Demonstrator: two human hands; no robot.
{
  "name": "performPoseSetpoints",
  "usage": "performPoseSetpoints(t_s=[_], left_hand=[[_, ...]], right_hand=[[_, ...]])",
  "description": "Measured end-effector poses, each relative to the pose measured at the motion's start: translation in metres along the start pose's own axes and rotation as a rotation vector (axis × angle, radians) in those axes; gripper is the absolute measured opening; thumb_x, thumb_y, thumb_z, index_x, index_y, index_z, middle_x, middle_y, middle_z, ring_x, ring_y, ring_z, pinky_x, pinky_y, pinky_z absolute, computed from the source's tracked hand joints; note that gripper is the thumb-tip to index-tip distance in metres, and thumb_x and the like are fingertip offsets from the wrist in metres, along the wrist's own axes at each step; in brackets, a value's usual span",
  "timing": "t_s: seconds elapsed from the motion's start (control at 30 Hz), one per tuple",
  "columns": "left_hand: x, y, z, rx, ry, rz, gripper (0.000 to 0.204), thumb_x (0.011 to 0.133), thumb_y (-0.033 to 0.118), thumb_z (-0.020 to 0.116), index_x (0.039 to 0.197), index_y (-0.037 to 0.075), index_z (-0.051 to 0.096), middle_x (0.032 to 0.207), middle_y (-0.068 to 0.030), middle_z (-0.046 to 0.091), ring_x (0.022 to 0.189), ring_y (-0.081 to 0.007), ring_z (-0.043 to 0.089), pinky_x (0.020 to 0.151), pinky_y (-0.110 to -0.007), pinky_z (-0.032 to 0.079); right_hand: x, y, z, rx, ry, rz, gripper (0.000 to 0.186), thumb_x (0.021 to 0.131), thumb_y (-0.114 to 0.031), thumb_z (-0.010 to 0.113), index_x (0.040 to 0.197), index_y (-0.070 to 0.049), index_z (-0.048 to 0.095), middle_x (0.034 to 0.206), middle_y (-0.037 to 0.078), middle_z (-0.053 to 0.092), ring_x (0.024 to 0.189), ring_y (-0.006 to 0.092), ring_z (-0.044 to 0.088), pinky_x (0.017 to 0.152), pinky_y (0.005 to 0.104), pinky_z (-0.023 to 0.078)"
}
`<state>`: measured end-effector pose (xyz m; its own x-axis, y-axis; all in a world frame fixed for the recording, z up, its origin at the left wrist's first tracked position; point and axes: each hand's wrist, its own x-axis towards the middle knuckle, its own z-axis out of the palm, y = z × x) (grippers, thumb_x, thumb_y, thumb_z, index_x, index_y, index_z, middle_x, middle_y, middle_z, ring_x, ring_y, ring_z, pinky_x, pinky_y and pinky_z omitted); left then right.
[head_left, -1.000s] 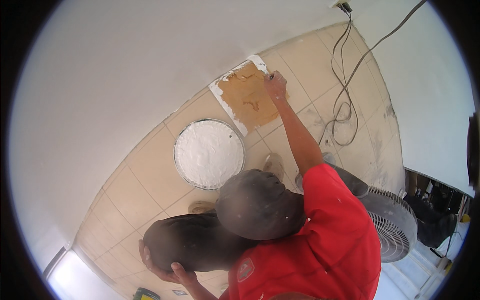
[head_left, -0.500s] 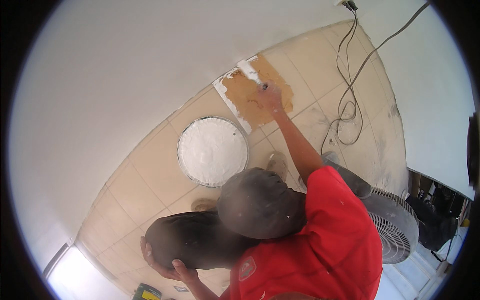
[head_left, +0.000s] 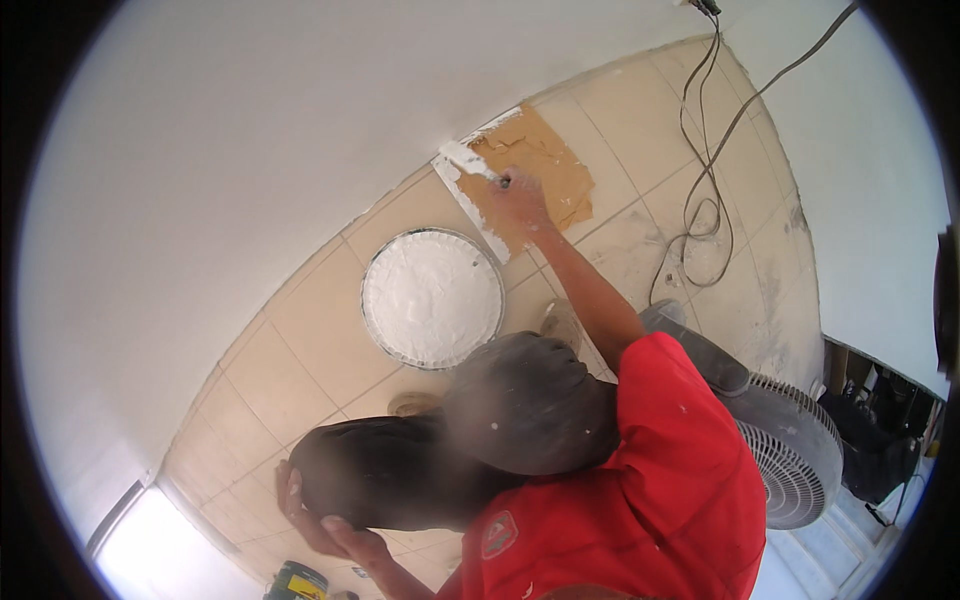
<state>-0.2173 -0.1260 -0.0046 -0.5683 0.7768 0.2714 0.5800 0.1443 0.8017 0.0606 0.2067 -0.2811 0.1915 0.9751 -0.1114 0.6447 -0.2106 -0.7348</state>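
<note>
My right hand (head_left: 518, 198) grips a scraper (head_left: 465, 158) whose pale blade, smeared with white paste, lies at the upper left edge of a brown sheet (head_left: 545, 150). The sheet rests on the tiles against the wall and has white smears along its edges. Just below it stands a round container (head_left: 430, 295) full of smooth white paste. Lower left, my left hand (head_left: 320, 525) is wrapped round my bent, dark-clothed knee (head_left: 360, 470).
A white wall (head_left: 250, 150) borders the tiled floor (head_left: 290, 370). Loose cords (head_left: 715, 200) trail at right from a plug at the top. A grey fan (head_left: 775, 470) is beside me, with dark clutter (head_left: 870, 440) beyond. A green bucket (head_left: 295, 585) sits at lower left.
My right hand and scraper have moved leftward and down across the sheet to its left edge, uncovering the right part. My left hand stays on the knee. The whole view has shifted slightly.
</note>
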Motion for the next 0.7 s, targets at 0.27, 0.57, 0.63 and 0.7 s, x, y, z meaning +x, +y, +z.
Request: performPoseSetpoints(t_s=[0.27, 0.57, 0.63, 0.7], left_hand=[[0.064, 0.052, 0.161, -0.296, -0.588, -0.327, 0.030, 0.104, 0.015, 0.051, 0.129, 0.004, 0.065, 0.110, -0.0166, 0.070, 0.099, -0.0248, 0.069, 0.086, -0.037, 0.052], [0.095, -0.055, 0.456, 0.465, -0.935, -0.130, 0.072, 0.094, 0.036, 0.054, 0.158, 0.009, 0.034, 0.118, -0.0222, 0.071, 0.112, -0.0380, 0.068, 0.096, -0.047, 0.053], [0.099, -0.065, 0.471, 0.493, -0.935, -0.129, 0.075, 0.093, 0.035, 0.054, 0.159, 0.007, 0.030, 0.119, -0.0218, 0.071, 0.112, -0.0360, 0.069, 0.095, -0.046, 0.054], [0.097, -0.071, 0.482, 0.494, -0.942, -0.136, 0.078, 0.093, 0.035, 0.055, 0.160, 0.006, 0.028, 0.121, -0.0215, 0.070, 0.113, -0.0348, 0.069, 0.095, -0.046, 0.054]], right_hand=[[0.020, 0.047, -0.050, -0.056, 0.211, 0.041, 0.028, 0.084, -0.025, 0.067, 0.080, 0.002, 0.064, 0.075, 0.023, 0.066, 0.072, 0.0409, 0.065, 0.068, 0.0498, 0.050], [0.021, 0.054, -0.049, -0.041, 0.249, -0.058, 0.025, 0.083, -0.022, 0.065, 0.079, 0.003, 0.063, 0.073, 0.022, 0.065, 0.073, 0.0416, 0.065, 0.068, 0.0517, 0.050], [0.018, 0.054, -0.046, -0.050, 0.239, -0.051, 0.025, 0.083, -0.022, 0.065, 0.082, 0.002, 0.063, 0.074, 0.022, 0.066, 0.073, 0.0419, 0.066, 0.069, 0.0520, 0.051], [0.017, 0.057, -0.048, -0.074, 0.233, -0.049, 0.024, 0.084, -0.023, 0.065, 0.084, 0.001, 0.063, 0.076, 0.022, 0.066, 0.074, 0.0423, 0.066, 0.070, 0.0525, 0.051]])
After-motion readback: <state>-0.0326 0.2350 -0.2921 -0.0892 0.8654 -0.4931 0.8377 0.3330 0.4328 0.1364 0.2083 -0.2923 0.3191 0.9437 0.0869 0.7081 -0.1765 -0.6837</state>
